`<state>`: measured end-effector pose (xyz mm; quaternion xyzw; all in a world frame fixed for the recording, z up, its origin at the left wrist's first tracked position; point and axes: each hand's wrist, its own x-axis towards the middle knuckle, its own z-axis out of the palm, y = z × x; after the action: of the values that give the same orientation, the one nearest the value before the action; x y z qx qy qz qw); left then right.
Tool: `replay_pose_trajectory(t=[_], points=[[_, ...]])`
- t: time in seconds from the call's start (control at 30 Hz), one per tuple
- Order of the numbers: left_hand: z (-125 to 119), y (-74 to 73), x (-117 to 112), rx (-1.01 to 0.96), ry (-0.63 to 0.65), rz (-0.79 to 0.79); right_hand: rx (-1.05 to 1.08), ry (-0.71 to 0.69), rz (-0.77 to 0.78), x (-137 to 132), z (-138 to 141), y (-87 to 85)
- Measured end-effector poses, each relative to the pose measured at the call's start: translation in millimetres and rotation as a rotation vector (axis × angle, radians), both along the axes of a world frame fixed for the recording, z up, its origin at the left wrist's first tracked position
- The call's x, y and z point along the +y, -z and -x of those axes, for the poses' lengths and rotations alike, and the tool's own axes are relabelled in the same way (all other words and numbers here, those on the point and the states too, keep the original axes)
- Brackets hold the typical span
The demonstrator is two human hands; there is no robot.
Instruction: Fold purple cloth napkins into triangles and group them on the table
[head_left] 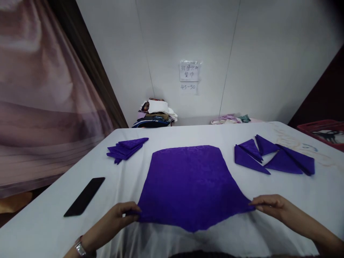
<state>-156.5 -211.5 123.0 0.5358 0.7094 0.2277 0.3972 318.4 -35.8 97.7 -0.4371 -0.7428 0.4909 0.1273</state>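
A large purple cloth napkin (pixel 188 182) lies spread flat on the white-covered table (pixel 48 222) in front of me. My left hand (pixel 120 213) pinches its near left corner. My right hand (pixel 268 204) pinches its near right corner. Both hands have fingers closed on the fabric edge. A watch shows on my left wrist.
A stack of folded purple napkins (pixel 126 147) sits at the back left. Several folded purple triangles (pixel 274 156) lie at the right. A black phone (pixel 84 196) rests at the left. Piled clothes (pixel 156 113) sit against the wall, a red crate (pixel 325 132) at far right.
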Motion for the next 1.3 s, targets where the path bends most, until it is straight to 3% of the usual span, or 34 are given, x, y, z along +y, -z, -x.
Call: replay_pose_trajectory(t=[0.1,0.23,0.47,0.6,0.73,0.97,1.3], points=[[1,8.0,2,-0.034,-0.001,0.047,-0.008,-0.021,0.036,-2,4,2.3],[14,19.6,26,-0.047,-0.117,-0.015,0.040,0.081,0.000,20,17,7.4],[47,53.6,120,-0.068,-0.391,-0.191,0.144,0.254,-0.081,112,59,42.4],[54,75.8,175,0.038,-0.490,-0.199,0.012,0.331,-0.287,163,83,65.7],[57,93.3,208,0.136,-0.538,-0.210,-0.083,0.373,-0.395,191,101,82.0],[65,109.1,221,0.397,-0.566,-0.181,-0.186,0.392,-0.479,207,111,95.9],[62,111.1,214,0.598,-0.523,-0.112,-0.335,0.409,-0.533,218,120,99.4]])
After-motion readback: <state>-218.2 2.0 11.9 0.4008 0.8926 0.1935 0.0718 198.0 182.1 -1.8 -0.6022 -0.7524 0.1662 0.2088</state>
